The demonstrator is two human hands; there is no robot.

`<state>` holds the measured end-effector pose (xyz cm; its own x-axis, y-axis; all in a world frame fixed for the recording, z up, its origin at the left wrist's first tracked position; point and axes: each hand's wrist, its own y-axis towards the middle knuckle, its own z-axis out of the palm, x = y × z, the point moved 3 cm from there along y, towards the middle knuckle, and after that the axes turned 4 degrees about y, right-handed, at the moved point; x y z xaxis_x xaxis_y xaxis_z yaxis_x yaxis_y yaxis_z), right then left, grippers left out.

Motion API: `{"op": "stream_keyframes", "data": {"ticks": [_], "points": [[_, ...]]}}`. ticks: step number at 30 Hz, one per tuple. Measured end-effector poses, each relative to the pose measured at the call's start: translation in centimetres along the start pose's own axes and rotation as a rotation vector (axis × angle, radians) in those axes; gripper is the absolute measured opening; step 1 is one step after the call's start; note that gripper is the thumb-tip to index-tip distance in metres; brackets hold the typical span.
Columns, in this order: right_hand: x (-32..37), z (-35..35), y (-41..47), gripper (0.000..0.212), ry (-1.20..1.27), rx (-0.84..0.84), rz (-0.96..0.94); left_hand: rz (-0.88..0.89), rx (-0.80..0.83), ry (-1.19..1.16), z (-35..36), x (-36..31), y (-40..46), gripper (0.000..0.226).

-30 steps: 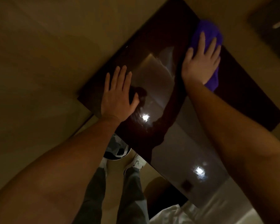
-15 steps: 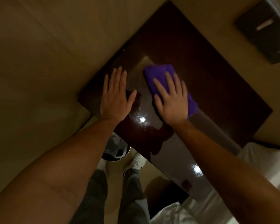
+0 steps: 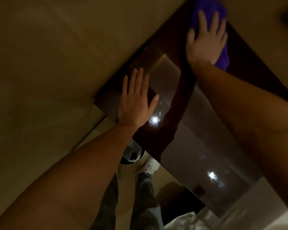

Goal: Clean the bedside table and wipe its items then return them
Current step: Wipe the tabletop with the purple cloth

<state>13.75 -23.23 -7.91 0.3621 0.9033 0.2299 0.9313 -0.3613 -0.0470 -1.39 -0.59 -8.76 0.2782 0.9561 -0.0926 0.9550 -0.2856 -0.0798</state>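
The bedside table has a dark, glossy top that reflects two ceiling lights. Nothing stands on the part I can see. My left hand lies flat on the near left corner, fingers apart, holding nothing. My right hand presses flat on a purple cloth at the far end of the top, close to the wall. Most of the cloth is hidden under the palm and fingers.
A beige wall runs along the left side of the table. Below the table's edge are a small bin with a white liner, my legs and a white shoe. White bedding shows at the bottom right.
My right hand has slid the purple cloth from the middle of the top, beside my left hand, out to the far end. My left hand has stayed in place.
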Motion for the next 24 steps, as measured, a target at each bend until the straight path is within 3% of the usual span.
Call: {"op": "stream_keyframes", "data": {"ticks": [6, 10, 17, 24], "points": [[3.5, 0.2, -6.4, 0.058, -0.053, 0.105, -0.328, -0.033, -0.056, -0.083, -0.3, 0.1, -0.5, 0.082], [1.9, 0.5, -14.8, 0.056, -0.070, 0.110, -0.368, -0.020, -0.050, -0.116, -0.6, 0.2, -0.5, 0.083], [-3.9, -0.4, -24.2, 0.058, -0.079, 0.113, -0.242, -0.001, -0.020, -0.144, -1.1, 0.3, -0.9, 0.081], [-14.0, -2.8, -25.5, 0.062, -0.082, 0.056, 0.181, -0.028, 0.037, 0.021, -0.7, 2.9, -3.1, 0.075]]}}
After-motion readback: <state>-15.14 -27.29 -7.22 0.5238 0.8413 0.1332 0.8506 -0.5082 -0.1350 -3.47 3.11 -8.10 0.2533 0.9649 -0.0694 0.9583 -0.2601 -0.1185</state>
